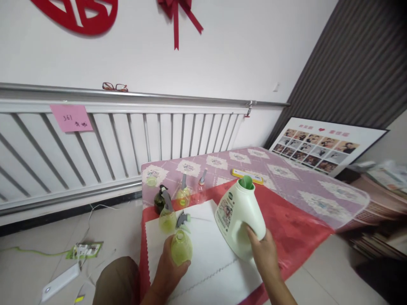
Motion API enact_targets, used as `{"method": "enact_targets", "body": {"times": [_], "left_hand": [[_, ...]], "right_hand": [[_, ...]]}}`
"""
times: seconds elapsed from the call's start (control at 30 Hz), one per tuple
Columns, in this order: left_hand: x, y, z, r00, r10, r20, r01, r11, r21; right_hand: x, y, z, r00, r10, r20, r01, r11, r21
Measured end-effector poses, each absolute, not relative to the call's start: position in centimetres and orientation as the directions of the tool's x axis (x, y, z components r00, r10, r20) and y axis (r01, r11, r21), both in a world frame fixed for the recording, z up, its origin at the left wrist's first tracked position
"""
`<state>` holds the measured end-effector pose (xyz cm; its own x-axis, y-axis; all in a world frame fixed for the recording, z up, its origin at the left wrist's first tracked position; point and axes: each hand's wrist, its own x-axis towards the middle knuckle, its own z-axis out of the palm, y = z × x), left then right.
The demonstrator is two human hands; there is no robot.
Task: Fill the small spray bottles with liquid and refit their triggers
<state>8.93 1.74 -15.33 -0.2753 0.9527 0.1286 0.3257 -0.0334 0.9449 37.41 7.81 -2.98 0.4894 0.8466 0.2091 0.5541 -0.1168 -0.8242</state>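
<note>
My left hand is wrapped round a green-tinted clear bottle with an open neck. My right hand grips the handle of a large pale-green detergent jug, its green mouth uncovered and the jug slightly tilted. A grey spray head lies just behind the bottle in my left hand. Beyond it stand a green spray bottle, a dark spray bottle, a yellowish spray bottle and a clear pinkish spray bottle. The jug's mouth is apart from the bottle's neck.
White sheets and a red cloth cover part of the table's floral tablecloth. A yellow-edged case lies behind the jug. A photo board leans at the far right. A white power strip and cables lie on the floor.
</note>
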Motion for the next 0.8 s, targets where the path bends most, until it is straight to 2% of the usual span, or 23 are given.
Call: {"method": "enact_targets", "body": {"times": [0.2,0.37,0.43,0.47,0.5,0.53,0.57,0.67,0.8], "left_hand": [[9.0,1.6,-14.4,-0.258,0.957,0.131,0.318,-0.044,0.947],[8.7,1.6,-14.1,-0.22,0.971,0.094,0.298,-0.025,0.954],[8.5,1.7,-14.2,-0.202,0.975,0.089,0.294,-0.026,0.955],[8.4,1.7,-14.2,-0.19,0.978,0.085,0.297,-0.025,0.954],[8.3,1.8,-14.3,-0.175,0.981,0.08,0.307,-0.022,0.952],[8.2,1.9,-14.4,-0.162,0.984,0.078,0.321,-0.022,0.947],[8.2,1.9,-14.5,-0.148,0.986,0.082,0.338,-0.027,0.941],[8.2,2.0,-14.7,-0.135,0.982,0.129,0.381,-0.068,0.922],[8.3,1.9,-14.6,-0.133,0.975,0.178,0.399,-0.112,0.91]], "right_hand": [[38.4,6.0,-3.6,0.43,0.882,0.194,0.545,-0.082,-0.834],[38.0,3.9,-1.7,0.544,0.701,0.461,0.642,0.007,-0.767],[36.5,4.0,-1.6,0.415,0.738,0.532,0.714,0.098,-0.693],[35.3,4.4,-1.7,0.273,0.8,0.534,0.748,0.172,-0.64],[34.0,5.1,-2.0,0.1,0.857,0.505,0.774,0.252,-0.581],[32.6,6.0,-2.4,-0.082,0.907,0.413,0.798,0.308,-0.518],[31.1,7.1,-2.9,-0.174,0.918,0.356,0.796,0.344,-0.498],[27.0,10.7,-4.3,-0.3,0.924,0.238,0.81,0.379,-0.447],[23.3,14.5,-5.6,-0.333,0.938,0.095,0.869,0.345,-0.356]]}}
